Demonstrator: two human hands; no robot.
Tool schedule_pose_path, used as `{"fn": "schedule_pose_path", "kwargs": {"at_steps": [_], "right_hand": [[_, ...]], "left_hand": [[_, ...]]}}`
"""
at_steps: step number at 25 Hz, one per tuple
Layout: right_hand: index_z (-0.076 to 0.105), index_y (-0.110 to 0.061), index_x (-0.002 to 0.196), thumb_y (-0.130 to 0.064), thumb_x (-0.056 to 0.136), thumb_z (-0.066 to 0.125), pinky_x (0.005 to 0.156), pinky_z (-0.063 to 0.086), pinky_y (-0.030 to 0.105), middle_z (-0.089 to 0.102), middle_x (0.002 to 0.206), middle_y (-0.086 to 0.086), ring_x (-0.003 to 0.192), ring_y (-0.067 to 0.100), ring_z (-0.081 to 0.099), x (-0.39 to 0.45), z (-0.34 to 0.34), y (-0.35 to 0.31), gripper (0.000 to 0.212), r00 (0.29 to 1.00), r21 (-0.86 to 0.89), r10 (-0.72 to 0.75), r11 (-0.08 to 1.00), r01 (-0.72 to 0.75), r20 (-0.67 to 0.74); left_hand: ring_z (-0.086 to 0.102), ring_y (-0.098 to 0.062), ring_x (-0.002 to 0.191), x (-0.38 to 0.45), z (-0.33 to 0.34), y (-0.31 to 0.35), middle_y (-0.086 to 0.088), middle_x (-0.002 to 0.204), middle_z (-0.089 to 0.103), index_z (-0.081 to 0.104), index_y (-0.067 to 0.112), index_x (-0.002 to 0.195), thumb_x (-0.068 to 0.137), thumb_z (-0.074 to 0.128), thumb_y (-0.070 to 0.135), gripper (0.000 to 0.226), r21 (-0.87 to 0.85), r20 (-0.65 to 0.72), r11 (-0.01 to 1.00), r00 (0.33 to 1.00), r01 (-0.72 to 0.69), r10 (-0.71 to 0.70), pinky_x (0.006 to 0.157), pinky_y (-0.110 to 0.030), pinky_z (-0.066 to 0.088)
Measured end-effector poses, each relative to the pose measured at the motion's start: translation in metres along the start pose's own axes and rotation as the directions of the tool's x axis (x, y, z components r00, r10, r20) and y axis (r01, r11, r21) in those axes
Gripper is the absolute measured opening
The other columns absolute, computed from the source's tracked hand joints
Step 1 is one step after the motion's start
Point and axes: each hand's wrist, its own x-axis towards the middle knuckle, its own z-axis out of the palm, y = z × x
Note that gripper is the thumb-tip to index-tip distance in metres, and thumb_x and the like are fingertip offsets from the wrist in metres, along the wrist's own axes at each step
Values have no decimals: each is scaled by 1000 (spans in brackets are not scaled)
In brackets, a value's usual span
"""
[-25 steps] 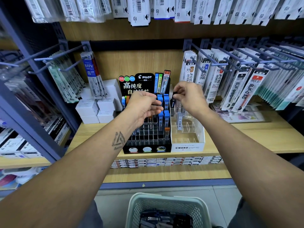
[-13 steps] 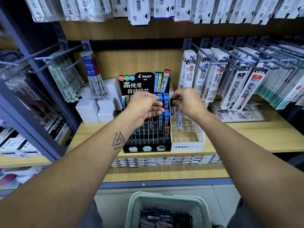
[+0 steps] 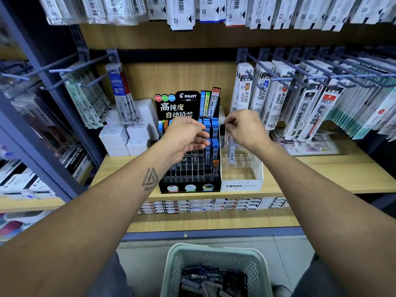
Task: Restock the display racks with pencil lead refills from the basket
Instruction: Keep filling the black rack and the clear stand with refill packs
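While my left hand (image 3: 186, 140) hovers loosely curled over the black Pilot rack (image 3: 190, 168), my right hand (image 3: 244, 129) pinches something too small to tell above the clear Mono rack (image 3: 241, 168).

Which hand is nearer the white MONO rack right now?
Right. The right hand hovers over the back of the MONO rack; the left hand is over the neighbouring black Pilot rack.

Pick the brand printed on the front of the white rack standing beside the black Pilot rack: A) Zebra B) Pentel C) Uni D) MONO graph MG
D: the white rack reads "MONO graph MG" across its front panel, right of the black Pilot rack.
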Motion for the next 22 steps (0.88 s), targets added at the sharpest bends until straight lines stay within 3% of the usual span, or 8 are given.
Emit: {"fn": "schedule_pose_path", "kwargs": {"at_steps": [3, 6, 8, 10, 12, 17, 19, 22], "right_hand": [[75, -20, 85, -5, 87, 63, 72, 57, 31, 72, 79, -3, 73, 17, 70, -37, -6, -24, 19, 999, 251, 43, 967, -45, 14], [70, -12, 78, 3, 85, 57, 53, 54, 29, 69, 67, 6, 57, 19, 67, -101, -2, -40, 20, 954, 404, 79, 894, -196, 288], [70, 0, 84, 8, 85, 56, 51, 57, 30, 70, 68, 14, 55, 21, 67, -152, 13, -34, 16, 822, 278, 57, 926, -256, 567], [72, 0, 89, 7, 84, 59, 56, 57, 28, 73, 73, 13, 62, 22, 71, -203, 45, -15, 16, 594, 30, 92, 981, -193, 799], [74, -6, 99, -1, 86, 63, 64, 52, 26, 75, 91, 9, 81, 23, 71, -246, 88, 12, 18, 443, -171, 186, 982, -74, 877], [65, 0, 112, -6, 91, 60, 79, 51, 32, 66, 116, 17, 106, 30, 64, -299, 156, 72, 22, 422, -347, 366, 930, -124, 829], [60, 0, 119, -7, 93, 59, 84, 51, 33, 62, 119, 17, 112, 31, 61, -308, 173, 85, 27, 413, -361, 389, 921, -148, 823], [59, -2, 118, -5, 89, 62, 90, 54, 37, 64, 119, 17, 111, 32, 62, -318, 199, 102, 29, 494, -342, 400, 917, -207, 772]], "left_hand": [[64, -21, 56, -31, -4, -8, -19, 80, 70, 65, 1, 91, 92, 45, -11, 23, 175, 145, 984, 989, -27, 2, 49, -27, 51], [64, -22, 56, -74, -1, -37, -20, 77, 69, 64, -1, 83, 89, 47, -13, 21, 437, 360, 899, 921, -22, -152, 48, -25, 49], [65, -24, 60, -98, 0, -78, -20, 78, 68, 64, -3, 84, 91, 52, -9, 15, 632, 449, 775, 822, -16, -350, 48, -25, 52], [67, -26, 65, -116, 0, -137, -19, 81, 70, 64, -5, 92, 95, 54, -2, 11, 796, 423, 606, 720, -5, -550, 50, -27, 57], [68, -23, 64, -126, 2, -199, -23, 88, 72, 64, -8, 96, 96, 54, 0, 12, 863, 353, 504, 684, 25, -639, 51, -26, 58], [40, -16, 55, -128, 11, -309, -7, 67, 45, 51, 8, 72, 92, 59, 5, 22, 932, 341, 302, 758, -199, -556, 55, -29, 36], [49, -21, 67, -128, 20, -340, -10, 81, 50, 56, 4, 89, 92, 60, 6, 6, 935, 351, 254, 731, -246, -585, 65, -32, 40], [55, -32, 111, -122, 33, -372, -18, 122, 54, 53, 1, 125, 87, 69, 9, 43, 912, 407, 277, 748, -303, -524, 86, -37, 47]]}}
